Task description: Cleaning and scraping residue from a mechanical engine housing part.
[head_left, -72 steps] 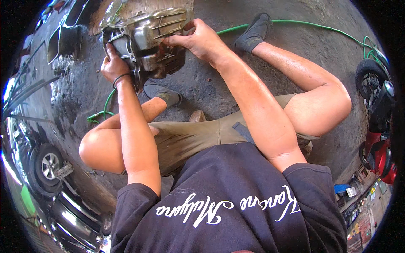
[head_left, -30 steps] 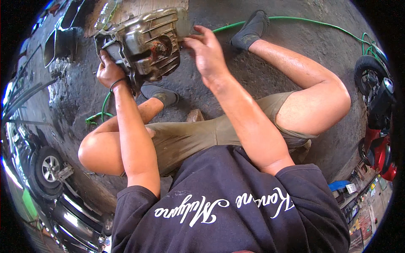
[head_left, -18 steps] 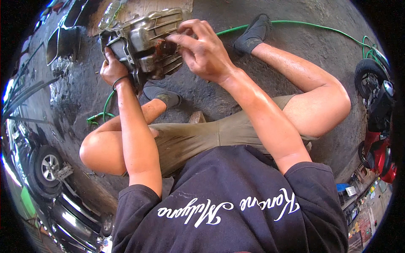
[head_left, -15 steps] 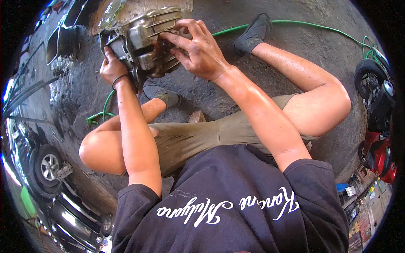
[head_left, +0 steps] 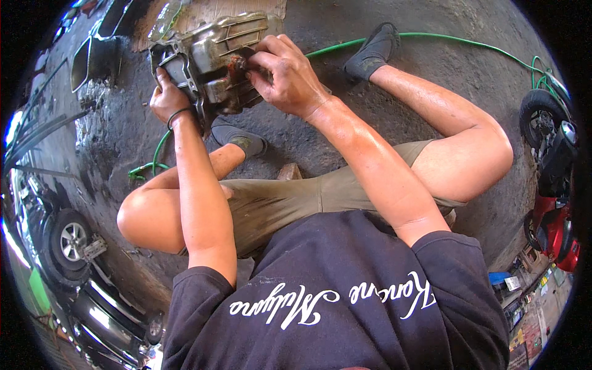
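Observation:
A cast-metal engine casing (head_left: pixel 213 38), ribbed and greasy, is held up in front of me at the far left of centre. Its open, flanged end faces left. My left hand (head_left: pixel 168 102) grips that flanged end from below, thumb on the near face. On the casing's right side, my right hand (head_left: pixel 282 73) has its fingers curled and pinched close against a reddish-brown patch (head_left: pixel 238 63). Whatever lies between those fingertips is hidden.
A green hose (head_left: pixel 444 35) crosses the dark floor at the far right. Cardboard (head_left: pixel 259 7) and a clear plastic bottle (head_left: pixel 161 21) lie beyond the casing. A black car (head_left: pixel 102 314) stands at left, a red motorcycle (head_left: pixel 546 225) at right. My socked feet flank the work.
My right hand's fingers have drawn in from a spread pose to a tighter pinch, baring the reddish patch. The left hand keeps its grip; the casing shifts slightly right in view.

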The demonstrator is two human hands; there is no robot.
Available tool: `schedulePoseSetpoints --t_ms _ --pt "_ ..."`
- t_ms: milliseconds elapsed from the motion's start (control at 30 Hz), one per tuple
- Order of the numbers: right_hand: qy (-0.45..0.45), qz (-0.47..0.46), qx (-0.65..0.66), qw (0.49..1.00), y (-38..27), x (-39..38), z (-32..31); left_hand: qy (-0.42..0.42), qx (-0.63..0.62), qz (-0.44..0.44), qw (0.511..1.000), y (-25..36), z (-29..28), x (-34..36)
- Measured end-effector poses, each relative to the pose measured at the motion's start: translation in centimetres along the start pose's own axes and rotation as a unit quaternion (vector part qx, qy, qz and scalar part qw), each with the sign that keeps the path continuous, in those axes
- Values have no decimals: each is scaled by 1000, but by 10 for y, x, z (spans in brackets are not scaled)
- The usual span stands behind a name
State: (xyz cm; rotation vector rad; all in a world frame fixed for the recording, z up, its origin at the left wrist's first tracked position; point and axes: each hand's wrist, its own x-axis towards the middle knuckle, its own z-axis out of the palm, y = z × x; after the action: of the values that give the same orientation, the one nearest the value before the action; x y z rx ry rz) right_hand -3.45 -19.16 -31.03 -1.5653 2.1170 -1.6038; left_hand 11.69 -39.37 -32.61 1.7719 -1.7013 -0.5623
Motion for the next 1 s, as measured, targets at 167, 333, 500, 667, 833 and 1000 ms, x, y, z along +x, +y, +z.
schedulePoseSetpoints --t_ms 167,333,500,667,833,1000 --pt "7 33 4 999 -4 -1 4 -4 11 -11 1000 6 -3 0" --pt "-18 129 132 983 -9 -4 -12 -17 12 -21 1000 -7 2 12" --pt "-129 173 135 967 -9 -32 -45 -7 -7 -42 999 -23 7 30" --pt "-240 140 -162 947 4 -51 -38 -11 13 -72 997 -17 8 29" --pt "-102 163 -26 981 -24 9 -23 -7 13 -43 999 -10 4 21" --pt "-113 26 -132 984 -15 14 -15 -2 65 -48 997 -3 2 14"
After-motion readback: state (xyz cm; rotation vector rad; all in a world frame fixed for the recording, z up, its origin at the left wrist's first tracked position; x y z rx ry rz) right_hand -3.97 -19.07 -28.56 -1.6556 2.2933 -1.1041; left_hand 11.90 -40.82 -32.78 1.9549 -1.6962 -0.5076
